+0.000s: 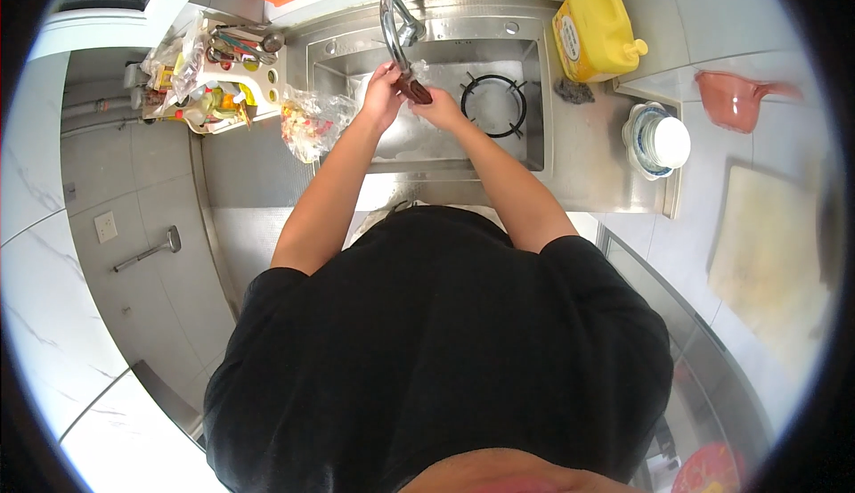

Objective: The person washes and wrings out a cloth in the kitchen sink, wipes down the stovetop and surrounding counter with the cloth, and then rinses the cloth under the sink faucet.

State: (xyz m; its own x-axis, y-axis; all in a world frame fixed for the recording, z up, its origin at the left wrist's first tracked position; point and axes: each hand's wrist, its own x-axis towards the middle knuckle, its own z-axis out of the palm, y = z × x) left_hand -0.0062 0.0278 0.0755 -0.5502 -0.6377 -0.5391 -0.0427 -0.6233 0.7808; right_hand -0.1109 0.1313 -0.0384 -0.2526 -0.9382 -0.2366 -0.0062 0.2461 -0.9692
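Both my hands hold one dark reddish-brown object (pixel 417 91) under the spout of a chrome faucet (pixel 394 25), over a stainless steel sink (pixel 427 152). What the object is, I cannot tell. My left hand (pixel 383 97) grips its upper left end, and my right hand (pixel 437 107) has its lower right end. Water seems to splash by the spout. Right of my hands, a round black metal pot-support ring (pixel 494 77) with short prongs lies in the basin.
Left of the basin sit a clear plastic bag (pixel 310 122) with colourful contents and a white rack (pixel 274 85) of utensils and bottles. On the right are a yellow jug (pixel 594 32), a dark scouring pad (pixel 573 91) and stacked bowls (pixel 654 142). A pink dipper (pixel 731 102) hangs on the wall.
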